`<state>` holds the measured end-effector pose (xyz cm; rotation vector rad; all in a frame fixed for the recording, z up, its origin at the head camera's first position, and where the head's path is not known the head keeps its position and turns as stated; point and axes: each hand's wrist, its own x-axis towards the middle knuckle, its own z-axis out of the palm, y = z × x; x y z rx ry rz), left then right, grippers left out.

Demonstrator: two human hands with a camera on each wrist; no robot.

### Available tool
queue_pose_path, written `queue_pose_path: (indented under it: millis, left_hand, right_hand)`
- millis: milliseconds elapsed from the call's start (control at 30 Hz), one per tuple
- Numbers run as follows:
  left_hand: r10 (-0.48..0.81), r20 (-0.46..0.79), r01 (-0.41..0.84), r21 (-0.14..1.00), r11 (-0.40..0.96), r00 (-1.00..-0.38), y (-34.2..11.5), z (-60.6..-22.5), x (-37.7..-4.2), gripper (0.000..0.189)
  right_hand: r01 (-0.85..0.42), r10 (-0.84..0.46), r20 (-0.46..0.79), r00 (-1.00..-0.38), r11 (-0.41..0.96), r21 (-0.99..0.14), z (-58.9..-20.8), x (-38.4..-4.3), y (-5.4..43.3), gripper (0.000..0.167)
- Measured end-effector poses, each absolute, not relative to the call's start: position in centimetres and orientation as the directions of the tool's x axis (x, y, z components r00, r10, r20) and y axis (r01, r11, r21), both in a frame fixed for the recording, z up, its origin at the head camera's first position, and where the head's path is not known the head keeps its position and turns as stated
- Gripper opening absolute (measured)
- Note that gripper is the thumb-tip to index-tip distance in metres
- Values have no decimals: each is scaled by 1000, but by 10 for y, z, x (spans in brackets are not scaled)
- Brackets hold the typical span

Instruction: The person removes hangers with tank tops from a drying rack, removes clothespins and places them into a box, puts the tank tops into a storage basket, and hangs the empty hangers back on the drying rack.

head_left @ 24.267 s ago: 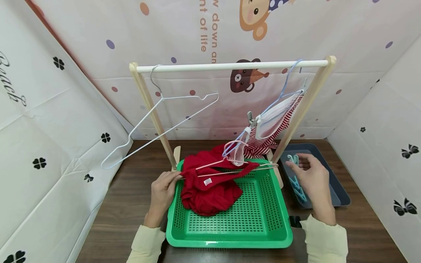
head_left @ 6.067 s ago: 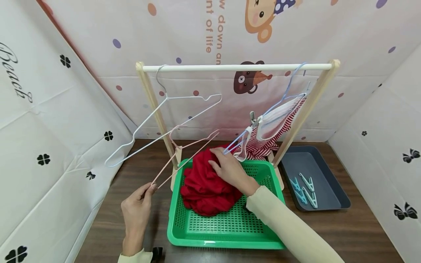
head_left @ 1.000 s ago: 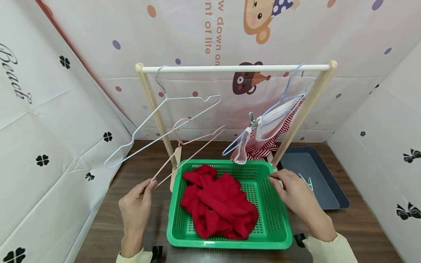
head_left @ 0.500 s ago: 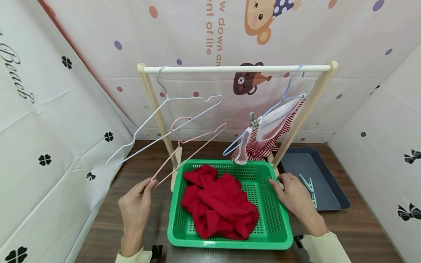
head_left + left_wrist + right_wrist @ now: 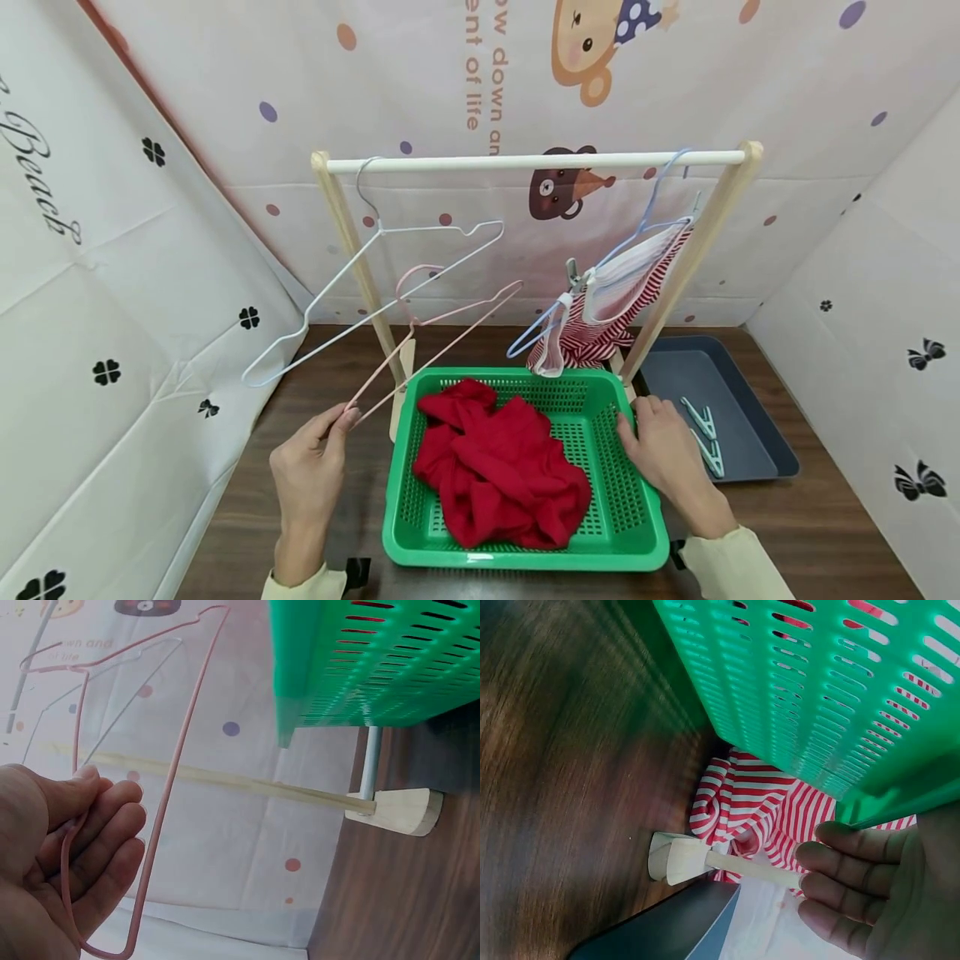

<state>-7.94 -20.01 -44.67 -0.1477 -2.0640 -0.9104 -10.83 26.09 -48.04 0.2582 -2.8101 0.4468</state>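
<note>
My left hand [image 5: 307,475] pinches one end of a pink wire hanger [image 5: 435,367], held up left of the green basket [image 5: 525,560]; in the left wrist view the hanger [image 5: 174,765] passes between thumb and fingers. In the basket lies a crumpled red garment [image 5: 502,467]. My right hand [image 5: 671,458] rests on the basket's right rim, thumb on the inner side. Seen from the right wrist, its fingers [image 5: 847,892] are fairly straight outside the wall, the thumb hidden.
A wooden rack with a white bar [image 5: 487,163] stands behind. From it hang a bare white hanger [image 5: 330,271] and a blue hanger [image 5: 615,243] with a clipped red-and-white striped cloth [image 5: 600,333]. Right, a dark tray [image 5: 742,433] holds clothespins [image 5: 708,454].
Over the last second my right hand has come down onto the basket's right rim. Earlier it was on the red garment, which has since shifted forward in the basket. The left hand stays still.
</note>
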Motion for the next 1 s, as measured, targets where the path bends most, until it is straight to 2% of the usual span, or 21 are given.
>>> queue_pose_path:
  millis: [200, 633, 867, 1000]
  left_hand:
    - [-211, 730, 390, 560, 731, -650, -198, -440, -81, 16]
    - [-224, 754, 393, 542, 742, -617, -190, -409, -87, 14]
    - [-254, 776, 407, 542, 735, -577, -187, -389, -92, 16]
    - [-274, 760, 387, 563, 730, -589, -184, -379, -93, 15]
  right_hand:
    - [-228, -147, 306, -941, 941, -250, -481, -109, 262, 18]
    - [-220, -120, 328, -937, 932, -287, -483, -110, 260, 17]
    - [-204, -101, 317, -943, 929, -308, -484, -110, 260, 19]
    - [-193, -92, 306, -948, 928, -318, -484, -110, 260, 18]
